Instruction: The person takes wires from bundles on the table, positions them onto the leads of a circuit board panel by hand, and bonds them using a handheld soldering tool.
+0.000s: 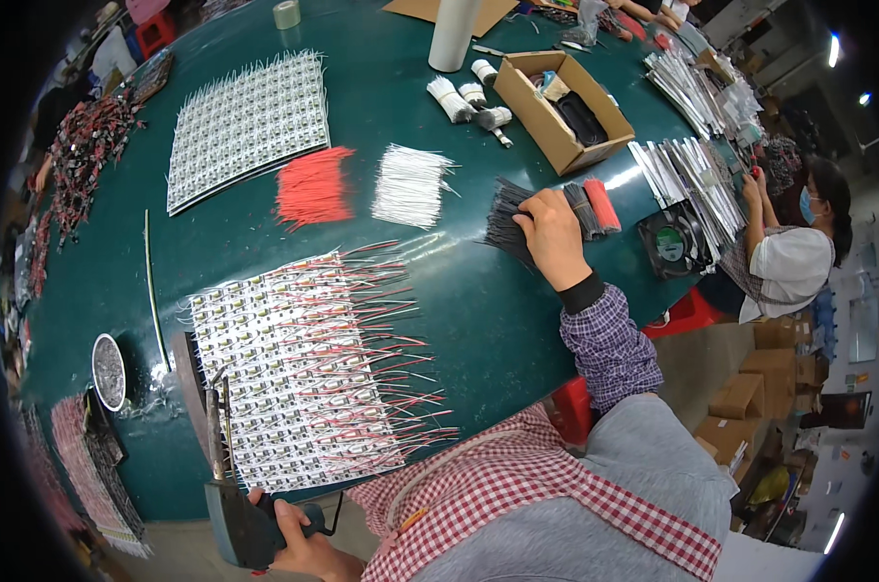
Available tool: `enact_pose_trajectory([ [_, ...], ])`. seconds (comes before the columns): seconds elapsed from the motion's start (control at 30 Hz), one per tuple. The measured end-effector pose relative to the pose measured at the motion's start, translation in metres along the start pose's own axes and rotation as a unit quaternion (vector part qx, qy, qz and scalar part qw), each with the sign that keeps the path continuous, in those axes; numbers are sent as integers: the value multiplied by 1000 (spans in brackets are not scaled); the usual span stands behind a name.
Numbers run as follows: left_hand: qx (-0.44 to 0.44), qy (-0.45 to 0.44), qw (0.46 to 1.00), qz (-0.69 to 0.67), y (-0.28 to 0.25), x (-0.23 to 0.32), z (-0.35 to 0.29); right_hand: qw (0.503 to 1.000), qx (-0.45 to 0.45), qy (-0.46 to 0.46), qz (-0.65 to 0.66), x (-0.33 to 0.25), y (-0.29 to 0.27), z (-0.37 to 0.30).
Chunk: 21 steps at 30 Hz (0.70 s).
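Note:
My left hand (305, 545) is wrapped round the grip of a dark green soldering gun (240, 524) at the table's near edge. Its long metal tip points up along the left side of a white circuit board panel (284, 378). Red, white and dark wires stick out from that panel's right side. Over on the right, my right hand (554, 233) pinches at a pile of cut black wires (509, 218), fingers bent; how many strands it grips is hidden. Left of that pile lie white wires (412, 186) and red wires (313, 186).
Farther back lies another stack of board panels (255, 126). A cardboard box (565, 112) stands beyond my right hand, near a small black fan (674, 240). A round metal tin (110, 372) sits at left. A masked co-worker (793, 242) works at right.

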<state>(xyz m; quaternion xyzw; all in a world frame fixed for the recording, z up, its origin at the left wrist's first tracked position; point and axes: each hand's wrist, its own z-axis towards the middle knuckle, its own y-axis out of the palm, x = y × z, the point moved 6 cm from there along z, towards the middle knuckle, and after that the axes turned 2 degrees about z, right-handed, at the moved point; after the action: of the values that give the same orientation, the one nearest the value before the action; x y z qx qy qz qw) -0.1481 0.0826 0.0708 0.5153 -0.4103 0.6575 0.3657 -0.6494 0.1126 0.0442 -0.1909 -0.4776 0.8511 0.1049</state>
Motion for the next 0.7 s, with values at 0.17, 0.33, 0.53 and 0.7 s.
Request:
enact_pose_trajectory([
  [0.17,-50,-14,998,42,5,-3,-1,1000,2,0,18,3,0,3],
  [0.33,-53,-7,997,56,7,-4,2,999,2,0,39,3,-6,7],
  [0.53,-36,-6,998,52,17,1,2,998,16,-12,57,-1,-10,8],
  [0.7,-46,-10,998,48,15,-2,2,997,13,-12,73,0,-10,8],
])
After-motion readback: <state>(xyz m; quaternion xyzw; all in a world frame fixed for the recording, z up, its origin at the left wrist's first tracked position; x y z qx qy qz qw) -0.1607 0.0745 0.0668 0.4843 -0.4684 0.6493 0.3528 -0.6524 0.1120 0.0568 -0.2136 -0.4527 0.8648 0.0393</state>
